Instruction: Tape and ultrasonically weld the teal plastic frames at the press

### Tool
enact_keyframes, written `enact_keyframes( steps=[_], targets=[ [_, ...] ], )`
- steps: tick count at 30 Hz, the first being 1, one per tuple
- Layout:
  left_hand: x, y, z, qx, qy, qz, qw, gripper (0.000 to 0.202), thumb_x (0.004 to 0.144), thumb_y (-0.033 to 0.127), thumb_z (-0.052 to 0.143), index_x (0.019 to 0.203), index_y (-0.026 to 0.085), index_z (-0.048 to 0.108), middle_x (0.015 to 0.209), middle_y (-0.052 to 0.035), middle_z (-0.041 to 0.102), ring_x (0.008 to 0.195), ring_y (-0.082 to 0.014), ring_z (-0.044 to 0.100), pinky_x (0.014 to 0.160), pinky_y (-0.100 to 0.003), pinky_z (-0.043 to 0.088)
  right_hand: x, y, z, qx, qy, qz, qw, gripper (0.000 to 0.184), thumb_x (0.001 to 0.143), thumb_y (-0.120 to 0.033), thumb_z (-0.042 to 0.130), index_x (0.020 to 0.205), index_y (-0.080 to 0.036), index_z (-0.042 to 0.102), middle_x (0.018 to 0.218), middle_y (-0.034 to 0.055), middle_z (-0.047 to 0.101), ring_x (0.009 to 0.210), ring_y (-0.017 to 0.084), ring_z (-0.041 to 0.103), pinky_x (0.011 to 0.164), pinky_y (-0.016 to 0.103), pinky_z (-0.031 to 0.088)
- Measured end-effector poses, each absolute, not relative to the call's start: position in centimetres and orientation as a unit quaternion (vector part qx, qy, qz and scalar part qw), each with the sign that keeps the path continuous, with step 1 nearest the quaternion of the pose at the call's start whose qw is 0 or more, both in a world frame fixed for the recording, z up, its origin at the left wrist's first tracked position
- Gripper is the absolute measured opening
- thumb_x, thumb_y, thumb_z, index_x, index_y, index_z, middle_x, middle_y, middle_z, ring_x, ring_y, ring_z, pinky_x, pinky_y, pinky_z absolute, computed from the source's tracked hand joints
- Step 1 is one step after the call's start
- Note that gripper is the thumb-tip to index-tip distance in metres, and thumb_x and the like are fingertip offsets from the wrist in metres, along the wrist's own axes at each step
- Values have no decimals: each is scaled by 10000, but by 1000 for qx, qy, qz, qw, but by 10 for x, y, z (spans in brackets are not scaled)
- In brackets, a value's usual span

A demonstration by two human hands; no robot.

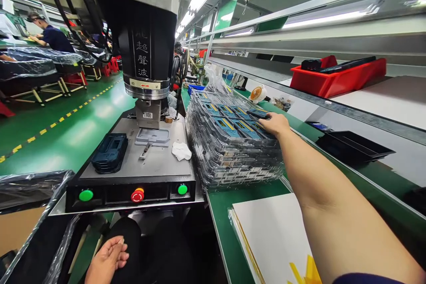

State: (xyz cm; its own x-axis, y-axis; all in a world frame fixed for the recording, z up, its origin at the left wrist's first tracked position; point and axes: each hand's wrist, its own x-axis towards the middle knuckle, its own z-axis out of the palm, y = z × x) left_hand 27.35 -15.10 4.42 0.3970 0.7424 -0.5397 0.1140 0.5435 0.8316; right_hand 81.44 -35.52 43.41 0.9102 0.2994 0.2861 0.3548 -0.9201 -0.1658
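My right hand [273,124] reaches out over a tall stack of clear plastic trays [233,151] holding blue parts. Its fingers close on a dark part [258,113] at the top tray's far right. My left hand [108,259] rests low on my lap near my dark trousers, fingers loosely curled and empty. On the welding machine's metal plate [140,162] lies a dark blue housing [110,151] at the left, a grey fixture [152,136] under the press head, and a white cloth [181,151].
The machine's black horn column [146,44] hangs over the fixture. Its front panel has two green buttons [86,195] and a red one [137,195]. White sheets [273,235] lie on the green bench. A red bin [336,77] sits on the shelf, a black tray [354,146] below. A person works far left.
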Motion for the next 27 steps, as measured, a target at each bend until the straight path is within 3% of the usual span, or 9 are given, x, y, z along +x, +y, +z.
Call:
enact_keyframes(
  steps=[7, 13, 21, 27],
  targets=[
    [275, -154, 49, 426, 509, 215, 717, 788, 448, 597, 830, 1027, 133, 566, 738, -39, 688, 621, -180, 644, 557, -290, 532, 817, -345, 436, -980, -158, -87, 83, 581, 887, -441, 563, 1349, -91, 536, 1382, 193, 521, 1217, 279, 494, 959, 317, 357],
    [279, -156, 62, 417, 522, 213, 713, 802, 398, 578, 837, 1007, 131, 566, 714, -35, 679, 597, -178, 633, 540, -288, 521, 829, -342, 434, -990, -114, -53, 64, 639, 904, -516, 501, 1344, -52, 503, 1398, 260, 475, 1246, 334, 467, 975, 388, 361],
    [282, -159, 64, 421, 523, 212, 710, 791, 429, 585, 825, 1020, 133, 557, 730, -37, 678, 601, -178, 637, 549, -290, 525, 841, -333, 430, -988, -140, -7, 66, 772, 916, -567, 472, 1475, -53, 338, 1524, 194, 345, 1333, 297, 411, 1029, 314, 342],
    [281, -158, 55, 434, 517, 212, 707, 731, 491, 569, 813, 1022, 133, 566, 754, -43, 682, 615, -180, 644, 561, -296, 531, 831, -335, 435, -986, -149, -33, 74, 718, 926, -547, 480, 1434, -45, 411, 1479, 209, 410, 1294, 299, 447, 987, 323, 360]
  ],
)
